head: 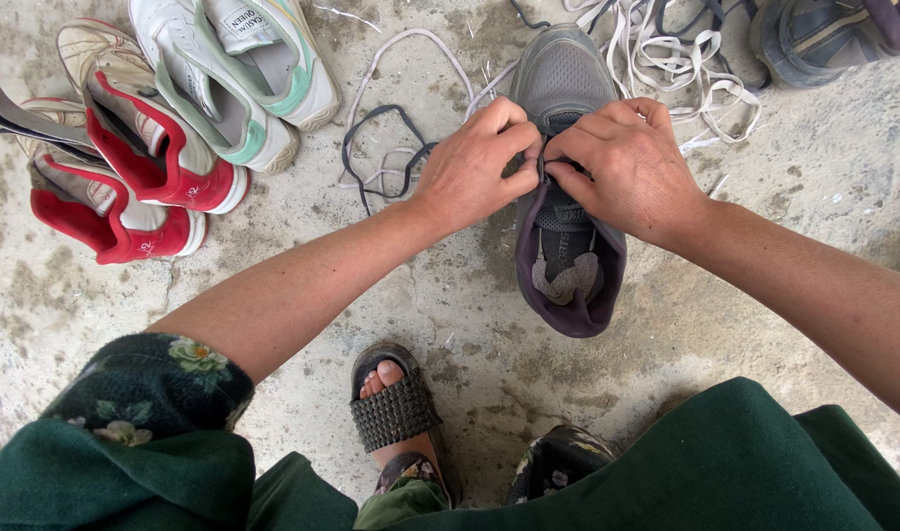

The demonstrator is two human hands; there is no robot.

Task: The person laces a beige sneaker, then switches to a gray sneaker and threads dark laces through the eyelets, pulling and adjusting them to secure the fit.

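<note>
Nearest to the camera, green cloth over the knees and a foot in a woven sandal (396, 413) are seen on the concrete floor (725, 324). Just beyond, a grey shoe (566, 177) is laid on the floor with its toe pointing away and its open heel toward the person, so that the lacing area is easily reached. The left hand (475, 167) and the right hand (632, 167) are both closed in a pinch at the tongue of this shoe, where something thin, perhaps a lace, seems to be gripped; it is mostly hidden by the fingers. Bare floor is left around the shoe for the arms to move. Farther left, red and white shoes (125, 177) and white and green shoes (239, 79) are placed together, and loose laces (391, 147) are scattered behind the hands. A dark shoe (814, 39) is cut by the upper right edge.
</note>
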